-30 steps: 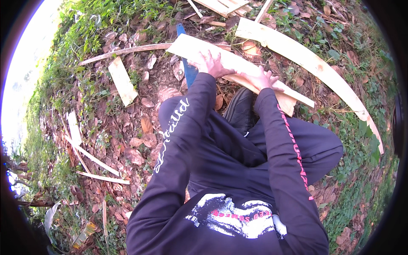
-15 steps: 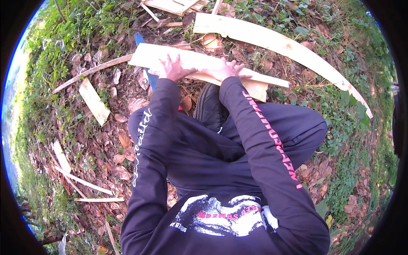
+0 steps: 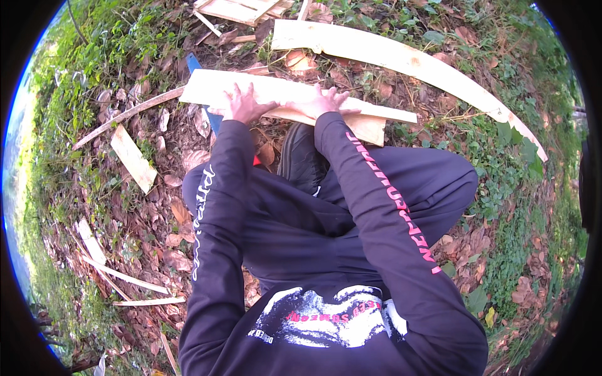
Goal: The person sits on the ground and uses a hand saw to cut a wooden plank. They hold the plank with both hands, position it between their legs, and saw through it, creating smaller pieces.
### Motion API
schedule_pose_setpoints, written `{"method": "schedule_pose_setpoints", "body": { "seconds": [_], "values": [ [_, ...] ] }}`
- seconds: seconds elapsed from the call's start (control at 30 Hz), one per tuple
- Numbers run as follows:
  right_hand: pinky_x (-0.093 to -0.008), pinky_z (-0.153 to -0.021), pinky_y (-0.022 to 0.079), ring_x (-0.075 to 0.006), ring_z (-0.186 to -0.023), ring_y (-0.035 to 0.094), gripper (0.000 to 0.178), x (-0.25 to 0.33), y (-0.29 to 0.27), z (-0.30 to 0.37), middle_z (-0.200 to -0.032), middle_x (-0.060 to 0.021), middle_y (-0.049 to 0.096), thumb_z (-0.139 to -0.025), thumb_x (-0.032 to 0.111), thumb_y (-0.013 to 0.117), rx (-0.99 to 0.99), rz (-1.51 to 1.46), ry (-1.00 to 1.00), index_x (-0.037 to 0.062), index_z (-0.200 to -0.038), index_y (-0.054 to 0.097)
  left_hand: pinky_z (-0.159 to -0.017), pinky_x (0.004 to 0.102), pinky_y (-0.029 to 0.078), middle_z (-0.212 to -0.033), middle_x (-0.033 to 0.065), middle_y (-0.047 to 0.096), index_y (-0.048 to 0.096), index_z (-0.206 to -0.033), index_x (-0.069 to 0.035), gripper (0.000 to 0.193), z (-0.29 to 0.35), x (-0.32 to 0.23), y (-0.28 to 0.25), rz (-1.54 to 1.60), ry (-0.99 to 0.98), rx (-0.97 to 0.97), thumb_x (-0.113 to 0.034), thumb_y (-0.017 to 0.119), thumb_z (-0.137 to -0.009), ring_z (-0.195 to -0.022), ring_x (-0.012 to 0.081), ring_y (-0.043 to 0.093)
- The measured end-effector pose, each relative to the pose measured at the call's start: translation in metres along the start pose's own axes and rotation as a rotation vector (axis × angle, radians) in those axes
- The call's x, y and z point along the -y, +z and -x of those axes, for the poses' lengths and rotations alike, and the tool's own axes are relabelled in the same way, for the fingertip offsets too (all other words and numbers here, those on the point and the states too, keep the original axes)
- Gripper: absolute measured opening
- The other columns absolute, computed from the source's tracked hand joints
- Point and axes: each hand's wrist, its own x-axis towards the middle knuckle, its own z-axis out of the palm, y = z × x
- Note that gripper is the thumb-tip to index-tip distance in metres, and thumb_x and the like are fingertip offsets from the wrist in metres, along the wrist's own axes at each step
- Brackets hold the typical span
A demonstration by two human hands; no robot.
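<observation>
Across the ground before my crossed legs lies a pale wooden board [image 3: 276,89]. Pressed on its left part is my left hand [image 3: 247,105], open, with fingers spread. My right hand [image 3: 321,103] is open too, its fingers spread over the board farther right. A second, shorter wooden piece [image 3: 369,128] shows from under the board's near edge, partly covered. A flat blue strip [image 3: 193,62] passes beneath the board's left part and comes out on the near side; its kind is unclear. My black shoe [image 3: 302,160] is close to the board's near edge.
Beyond the board stretches a long pale plank [image 3: 401,59], bent by the lens. Stacked wood pieces [image 3: 235,9] lie at the far edge. On the left are a thin strip [image 3: 128,114], a short board [image 3: 134,159] and several slats [image 3: 132,276] among dry leaves and grass.
The whole view has shifted slightly, so things appear a little farther left. Both hands stay spread on the board, with no clear change of grip.
</observation>
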Motion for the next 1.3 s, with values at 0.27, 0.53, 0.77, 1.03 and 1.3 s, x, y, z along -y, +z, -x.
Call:
{"method": "schedule_pose_setpoints", "body": {
  "seconds": [0.27, 0.53, 0.77, 1.03, 1.3],
  "values": [
    [-0.0794, -0.102, -0.008, -0.0466, -0.146, -0.006, 0.128, -0.003, 0.004, -0.004, -0.162, -0.0150, 0.009, -0.051, 0.097, 0.051, -0.021, -0.003, -0.010, 0.0264, -0.154, 0.023, -0.115, 0.0639, 0.005, -0.149, 0.0222, 0.038, 0.035, -0.147, 0.001, 0.124, 0.001, -0.001, 0.000, 0.007, -0.025, -0.019, -0.092, 0.047, -0.065, -0.143, 0.0463, 0.020],
    [-0.0785, -0.104, -0.004, -0.0493, -0.145, -0.006, 0.126, -0.004, 0.007, -0.004, -0.161, -0.0173, 0.011, -0.052, 0.092, 0.059, -0.050, -0.054, -0.042, 0.0253, -0.154, 0.025, -0.112, 0.0687, 0.006, -0.153, 0.0188, 0.034, 0.039, -0.147, -0.008, 0.114, -0.006, 0.004, 0.008, -0.079, -0.001, 0.002, -0.092, 0.041, -0.069, -0.143, 0.0491, 0.018],
    [-0.0781, -0.104, -0.005, -0.0491, -0.145, -0.008, 0.127, 0.002, 0.007, 0.003, -0.161, -0.0166, 0.010, -0.052, 0.093, 0.058, -0.060, -0.043, -0.061, 0.0259, -0.154, 0.023, -0.114, 0.0636, 0.007, -0.149, 0.0305, 0.032, 0.035, -0.147, 0.000, 0.119, 0.003, 0.007, -0.009, 0.030, -0.021, 0.031, -0.084, 0.057, -0.067, -0.144, 0.0472, 0.017],
    [-0.0830, -0.099, -0.005, -0.0472, -0.146, -0.004, 0.123, -0.008, -0.003, 0.006, -0.162, -0.0141, 0.010, -0.057, 0.089, 0.058, -0.034, -0.025, 0.012, 0.0254, -0.155, 0.020, -0.087, 0.0365, 0.052, -0.115, 0.0178, 0.061, 0.055, -0.124, 0.003, 0.052, 0.157, -0.065, -0.221, 1.429, 0.466, -0.877, -0.040, 0.056, -0.096, -0.103, 0.0268, 0.062],
    [-0.0810, -0.101, -0.006, -0.0465, -0.146, -0.003, 0.116, -0.012, -0.005, 0.006, -0.162, -0.0129, 0.011, -0.060, 0.085, 0.061, -0.054, -0.047, 0.032, 0.0268, -0.154, 0.023, -0.095, 0.0469, 0.049, -0.121, 0.0222, 0.053, 0.053, -0.125, 0.005, 0.063, 0.262, -0.149, -0.219, 1.276, 1.215, -1.311, -0.051, 0.045, -0.098, -0.112, 0.0378, 0.056]
  ]
}}
